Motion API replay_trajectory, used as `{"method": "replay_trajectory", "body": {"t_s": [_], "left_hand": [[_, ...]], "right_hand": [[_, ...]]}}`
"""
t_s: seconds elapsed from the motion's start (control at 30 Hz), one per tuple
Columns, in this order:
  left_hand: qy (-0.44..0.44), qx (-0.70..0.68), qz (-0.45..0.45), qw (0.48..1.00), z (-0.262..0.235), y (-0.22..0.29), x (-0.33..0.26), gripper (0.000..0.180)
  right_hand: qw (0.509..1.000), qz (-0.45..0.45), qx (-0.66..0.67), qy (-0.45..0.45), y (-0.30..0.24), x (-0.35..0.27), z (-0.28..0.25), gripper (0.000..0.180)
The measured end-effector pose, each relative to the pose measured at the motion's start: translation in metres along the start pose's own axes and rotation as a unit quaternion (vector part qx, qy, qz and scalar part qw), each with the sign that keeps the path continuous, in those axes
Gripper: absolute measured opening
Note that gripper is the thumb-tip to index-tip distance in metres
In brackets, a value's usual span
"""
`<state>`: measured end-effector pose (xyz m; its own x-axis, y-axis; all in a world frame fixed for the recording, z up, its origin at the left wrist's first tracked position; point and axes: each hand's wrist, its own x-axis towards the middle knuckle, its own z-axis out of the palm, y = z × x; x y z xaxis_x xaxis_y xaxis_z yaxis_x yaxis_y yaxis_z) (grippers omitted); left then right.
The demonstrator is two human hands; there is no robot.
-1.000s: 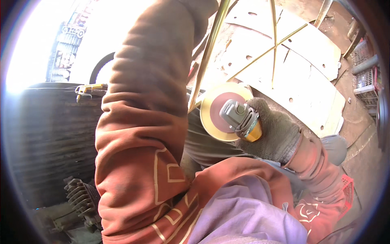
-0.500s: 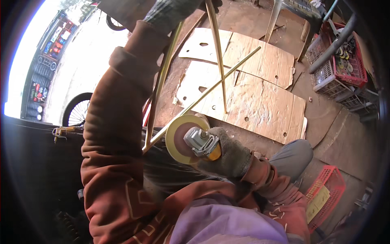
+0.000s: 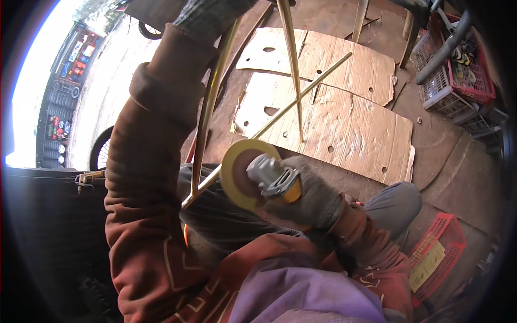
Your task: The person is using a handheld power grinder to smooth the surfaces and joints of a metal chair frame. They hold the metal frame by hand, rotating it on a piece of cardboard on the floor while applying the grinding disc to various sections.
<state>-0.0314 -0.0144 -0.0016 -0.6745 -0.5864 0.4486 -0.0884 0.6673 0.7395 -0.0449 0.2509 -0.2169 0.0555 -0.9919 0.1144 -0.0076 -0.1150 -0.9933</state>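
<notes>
My right hand (image 3: pixel 311 200), in a dark grey work glove, is closed around an angle grinder (image 3: pixel 276 175) with a silver head and a yellow body. Its broad yellow-rimmed disc (image 3: pixel 230 171) overlaps a long gold-coloured metal bar in view, part of a frame of crossing thin bars (image 3: pixel 285 116); whether disc and bar touch I cannot tell. At the top edge my left hand (image 3: pixel 211 17), in a grey glove, reaches beside the upper end of the frame's left leg. Its fingers are cut off by the picture's edge.
Flattened cardboard (image 3: pixel 344 134) with holes lies on the brown floor beyond my legs. Red and grey crates (image 3: pixel 452 81) of discs stand at the upper right, and a red basket (image 3: pixel 449 247) at the lower right. Bicycle wheels (image 3: pixel 101 153) show on the left by the bright road.
The whole view has shifted slightly, with the cardboard and crates higher in it. The grinder remains in my right hand beside the bar, turned a little. My left arm keeps its raised reach.
</notes>
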Motion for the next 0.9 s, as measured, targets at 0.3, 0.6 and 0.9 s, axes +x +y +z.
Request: {"method": "replay_trajectory", "body": {"t_s": [0.3,0.6,0.9], "left_hand": [[-0.029,-0.048,0.004,0.998,0.017,0.033,-0.026,0.029],[-0.043,0.018,0.067,0.997,0.049,0.060,-0.031,0.028],[-0.152,0.024,-0.120,0.981,0.021,0.119,-0.047,0.036]], "right_hand": [[0.980,0.177,0.027,0.087,-0.002,-0.013,-0.051,0.082],[0.993,0.111,0.021,0.026,-0.012,-0.018,-0.029,0.078],[0.974,0.210,0.002,0.087,-0.015,-0.027,-0.059,0.073]]}}
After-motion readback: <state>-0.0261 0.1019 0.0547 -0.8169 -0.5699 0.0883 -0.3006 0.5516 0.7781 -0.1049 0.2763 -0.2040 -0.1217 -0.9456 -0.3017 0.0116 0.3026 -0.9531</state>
